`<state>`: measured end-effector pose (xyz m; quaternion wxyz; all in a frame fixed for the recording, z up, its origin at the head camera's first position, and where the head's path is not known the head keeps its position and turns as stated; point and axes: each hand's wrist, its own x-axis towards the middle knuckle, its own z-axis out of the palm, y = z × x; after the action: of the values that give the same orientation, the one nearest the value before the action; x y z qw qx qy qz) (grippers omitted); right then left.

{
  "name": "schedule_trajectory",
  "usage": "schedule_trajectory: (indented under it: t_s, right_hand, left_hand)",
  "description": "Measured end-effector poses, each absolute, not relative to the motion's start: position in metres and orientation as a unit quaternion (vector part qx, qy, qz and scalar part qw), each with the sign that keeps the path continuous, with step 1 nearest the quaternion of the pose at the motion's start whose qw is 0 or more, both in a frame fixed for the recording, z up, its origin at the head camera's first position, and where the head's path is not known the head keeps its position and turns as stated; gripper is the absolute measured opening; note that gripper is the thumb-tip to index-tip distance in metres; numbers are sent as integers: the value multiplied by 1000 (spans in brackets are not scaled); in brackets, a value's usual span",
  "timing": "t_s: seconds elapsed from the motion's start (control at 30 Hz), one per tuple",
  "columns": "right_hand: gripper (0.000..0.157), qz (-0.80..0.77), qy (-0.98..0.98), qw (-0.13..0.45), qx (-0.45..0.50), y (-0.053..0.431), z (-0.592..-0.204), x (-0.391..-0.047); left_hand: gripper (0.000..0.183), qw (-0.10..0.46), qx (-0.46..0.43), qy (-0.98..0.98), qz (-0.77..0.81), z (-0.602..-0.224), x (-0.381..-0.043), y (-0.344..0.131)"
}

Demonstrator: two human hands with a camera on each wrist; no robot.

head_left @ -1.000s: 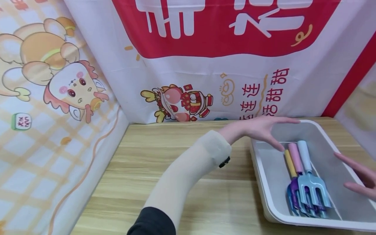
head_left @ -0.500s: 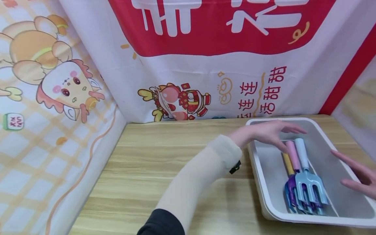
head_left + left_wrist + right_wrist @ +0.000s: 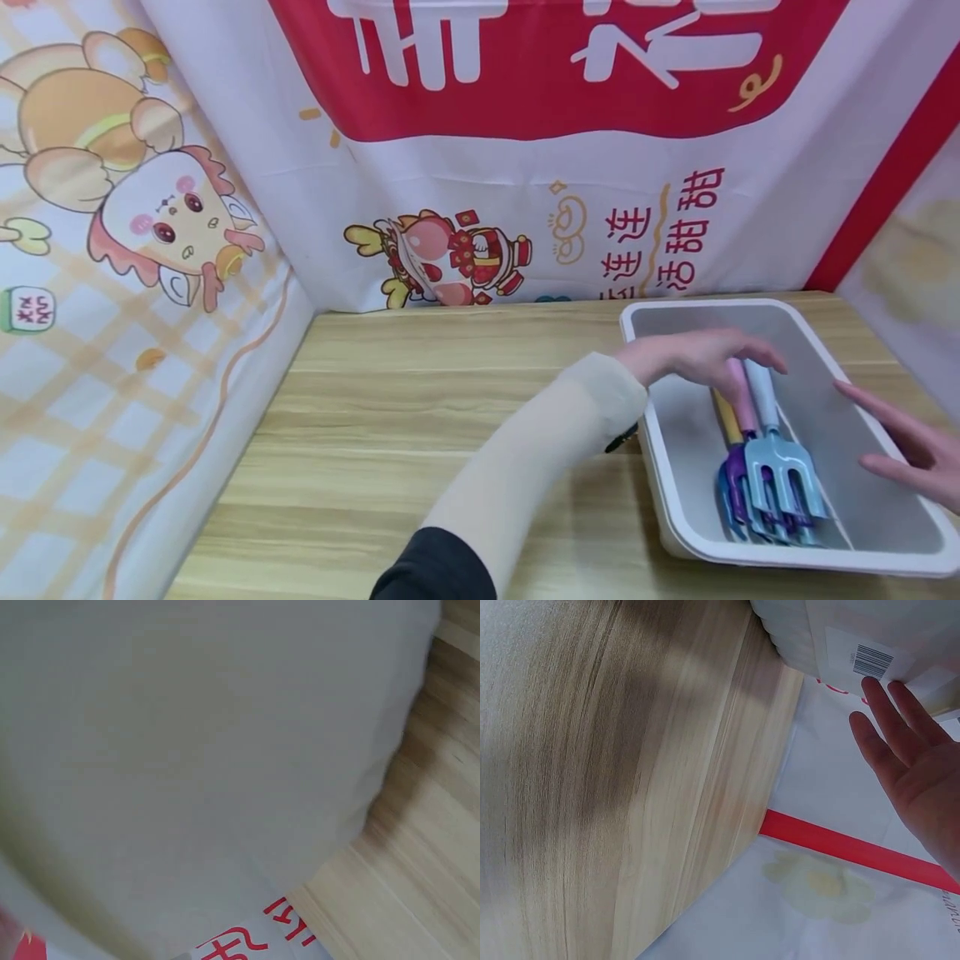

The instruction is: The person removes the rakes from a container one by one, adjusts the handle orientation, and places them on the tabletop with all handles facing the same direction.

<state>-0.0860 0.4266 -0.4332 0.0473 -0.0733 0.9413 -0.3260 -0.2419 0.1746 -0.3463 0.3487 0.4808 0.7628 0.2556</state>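
A gray plastic bin (image 3: 660,467) holds a bunch of small garden tools at its middle. A light blue hand fork (image 3: 783,467) lies on top, its light blue handle pointing away; beside it are a pink handle (image 3: 738,392) and a yellow handle (image 3: 726,417). Purple and blue tool heads (image 3: 735,483) show partly beneath the fork. My left hand (image 3: 701,354) reaches in over the far ends of the handles, fingers bent loosely and spread above them. My right hand (image 3: 911,454) is at the bin's right rim, fingers extended by its outer wall with the barcode label (image 3: 872,660).
The bin stands on a wood-grain table (image 3: 450,400), toward its right side. Printed cloth (image 3: 450,175) hangs behind the table, with more patterned cloth (image 3: 142,275) along the left. A pale sleeve (image 3: 187,765) fills most of the left wrist view.
My left hand has moved right and down into the bin, its spread fingers bending over the handles. My right hand keeps its place at the rim. The whole head view has shifted slightly.
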Motion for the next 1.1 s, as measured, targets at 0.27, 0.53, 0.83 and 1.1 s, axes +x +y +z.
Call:
schedule_trajectory:
  t_s: [0.27,0.53,0.83,1.1]
  right_hand:
    - [92,-341,936,59,-72,420,-428,-84]
    - [90,-349,934,53,-59,417,-427,-81]
    - [86,-370,925,65,-51,414,-423,-79]
    - [86,-368,926,71,-45,416,-421,-78]
  left_hand:
    - [53,314,490,795,170,-375,-243,193]
    - [59,325,517,786,93,-385,-237,202]
    - [55,299,533,791,24,-386,-242,210]
    - [47,315,513,797,46,-387,-255,202]
